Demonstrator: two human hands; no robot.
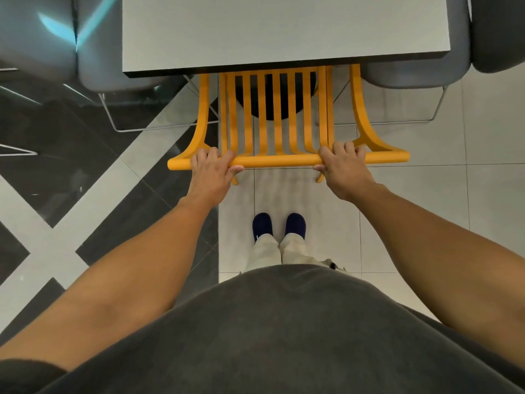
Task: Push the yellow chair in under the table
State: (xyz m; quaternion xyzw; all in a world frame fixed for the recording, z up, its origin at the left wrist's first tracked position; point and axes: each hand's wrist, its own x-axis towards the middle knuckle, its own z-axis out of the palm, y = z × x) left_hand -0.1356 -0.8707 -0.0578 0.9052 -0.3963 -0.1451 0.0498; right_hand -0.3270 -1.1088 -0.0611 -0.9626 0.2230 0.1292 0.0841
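The yellow chair [278, 160] stands in front of me, its slatted back toward me and its seat hidden under the grey table [284, 32]. Only the backrest, armrests and the tips of two rear legs show. My left hand [211, 166] grips the top rail of the backrest left of centre. My right hand [342, 164] grips the same rail right of centre. Both hands have fingers curled over the rail and thumbs beneath it.
Grey padded chairs with thin metal legs stand at the table's left [93, 64] and right [420, 72] sides. A dark round table base [274, 95] shows behind the slats. My feet in dark shoes [279, 226] stand on pale floor tiles just behind the chair.
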